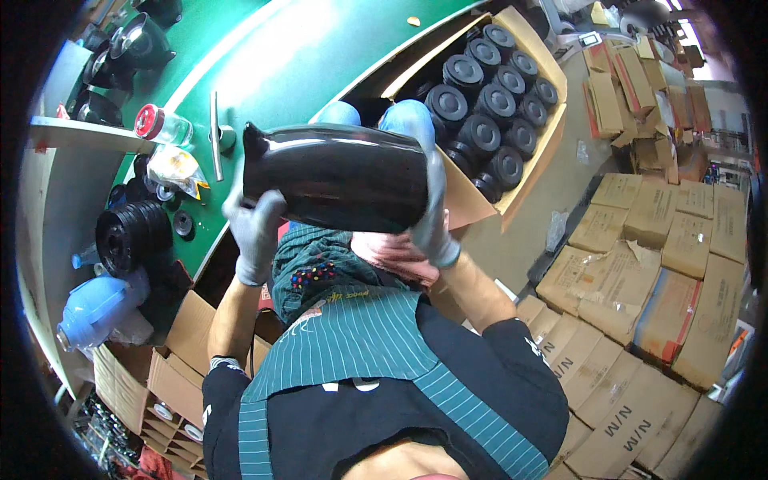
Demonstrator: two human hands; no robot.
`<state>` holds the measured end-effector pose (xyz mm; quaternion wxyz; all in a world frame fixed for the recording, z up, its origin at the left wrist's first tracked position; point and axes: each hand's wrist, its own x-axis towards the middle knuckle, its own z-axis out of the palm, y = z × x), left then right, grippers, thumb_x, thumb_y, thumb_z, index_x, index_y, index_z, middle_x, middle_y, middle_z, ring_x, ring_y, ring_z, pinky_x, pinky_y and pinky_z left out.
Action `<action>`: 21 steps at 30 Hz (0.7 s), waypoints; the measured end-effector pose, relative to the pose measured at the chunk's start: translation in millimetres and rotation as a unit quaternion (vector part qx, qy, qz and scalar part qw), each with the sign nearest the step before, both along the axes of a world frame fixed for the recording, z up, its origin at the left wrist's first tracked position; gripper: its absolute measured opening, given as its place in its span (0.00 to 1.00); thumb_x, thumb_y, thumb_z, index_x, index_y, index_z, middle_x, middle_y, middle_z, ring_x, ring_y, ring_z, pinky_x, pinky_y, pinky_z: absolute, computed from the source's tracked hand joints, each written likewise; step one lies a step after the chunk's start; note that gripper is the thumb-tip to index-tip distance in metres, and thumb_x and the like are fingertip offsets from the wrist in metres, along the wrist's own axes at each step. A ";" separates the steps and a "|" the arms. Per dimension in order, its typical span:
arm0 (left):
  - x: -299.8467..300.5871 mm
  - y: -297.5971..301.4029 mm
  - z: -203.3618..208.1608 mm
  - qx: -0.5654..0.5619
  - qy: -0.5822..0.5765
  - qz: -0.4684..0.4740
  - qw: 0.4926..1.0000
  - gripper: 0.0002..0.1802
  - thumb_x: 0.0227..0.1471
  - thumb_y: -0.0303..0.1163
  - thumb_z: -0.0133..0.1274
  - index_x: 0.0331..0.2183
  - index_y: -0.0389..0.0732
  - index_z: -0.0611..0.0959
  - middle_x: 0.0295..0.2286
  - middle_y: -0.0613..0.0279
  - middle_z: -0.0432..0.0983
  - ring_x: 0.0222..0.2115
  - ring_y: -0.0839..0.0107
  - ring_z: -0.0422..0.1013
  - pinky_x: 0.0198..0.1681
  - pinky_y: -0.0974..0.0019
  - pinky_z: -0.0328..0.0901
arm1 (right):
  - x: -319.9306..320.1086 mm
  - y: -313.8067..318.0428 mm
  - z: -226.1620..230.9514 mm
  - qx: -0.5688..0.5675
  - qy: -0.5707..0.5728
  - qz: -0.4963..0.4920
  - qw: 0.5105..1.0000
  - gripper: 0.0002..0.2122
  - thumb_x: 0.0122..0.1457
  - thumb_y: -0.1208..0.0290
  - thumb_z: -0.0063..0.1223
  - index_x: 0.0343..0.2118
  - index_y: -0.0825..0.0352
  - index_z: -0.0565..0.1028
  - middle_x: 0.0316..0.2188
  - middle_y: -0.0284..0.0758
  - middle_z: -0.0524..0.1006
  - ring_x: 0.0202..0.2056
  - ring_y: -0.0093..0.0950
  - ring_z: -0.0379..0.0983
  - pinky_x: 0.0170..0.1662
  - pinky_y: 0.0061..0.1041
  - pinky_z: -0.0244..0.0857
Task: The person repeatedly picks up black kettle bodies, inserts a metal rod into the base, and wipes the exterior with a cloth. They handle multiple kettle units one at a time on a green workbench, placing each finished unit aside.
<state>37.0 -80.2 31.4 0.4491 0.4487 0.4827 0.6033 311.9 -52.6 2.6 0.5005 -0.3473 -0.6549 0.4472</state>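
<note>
A glossy black jug body (340,178) with a pointed spout lip at its left end lies sideways in the air above my lap. My left hand (258,234), in a grey glove, is closed on the spout end, thumb against the near side. The grey-gloved right hand (436,210) grips the opposite end, its palm along the rim. A pink cloth (392,253) rests on my lap below the jug body, close to my right wrist. The jug's inside is hidden from this view.
An open carton (474,196) of black round-topped pieces stands ahead to the right. On the green table (296,60) are a red-lidded jar (164,125), a metal bar on a stand (215,136) and stacked black discs (132,234). Closed cartons (608,296) fill the right side.
</note>
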 end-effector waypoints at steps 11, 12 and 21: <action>-34.4 1.7 -23.3 -0.103 0.056 0.061 0.991 0.33 0.60 0.57 0.64 0.45 0.31 0.85 0.41 0.64 0.82 0.39 0.81 0.73 0.41 0.71 0.68 | -2.9 -26.4 4.4 -0.299 0.240 0.005 0.924 0.36 0.73 0.57 0.53 0.76 0.67 0.53 0.71 0.42 0.66 0.68 0.36 0.67 0.71 0.40 0.63; -29.3 1.1 -23.2 -0.092 0.061 0.064 0.992 0.31 0.58 0.55 0.66 0.43 0.31 0.85 0.42 0.62 0.83 0.40 0.79 0.74 0.42 0.70 0.69 | -2.0 -26.8 2.6 -0.302 0.260 0.000 0.917 0.36 0.73 0.56 0.54 0.76 0.67 0.53 0.70 0.42 0.67 0.68 0.36 0.68 0.71 0.40 0.63; 29.5 18.3 114.7 0.258 0.387 -0.009 0.885 0.35 0.24 0.50 0.86 0.35 0.48 0.88 0.55 0.37 0.79 0.51 0.44 0.79 0.54 0.49 0.75 | 10.9 -32.6 -40.9 -0.051 -0.025 -0.078 0.995 0.41 0.64 0.55 0.67 0.74 0.66 0.56 0.71 0.46 0.64 0.68 0.40 0.66 0.71 0.43 0.61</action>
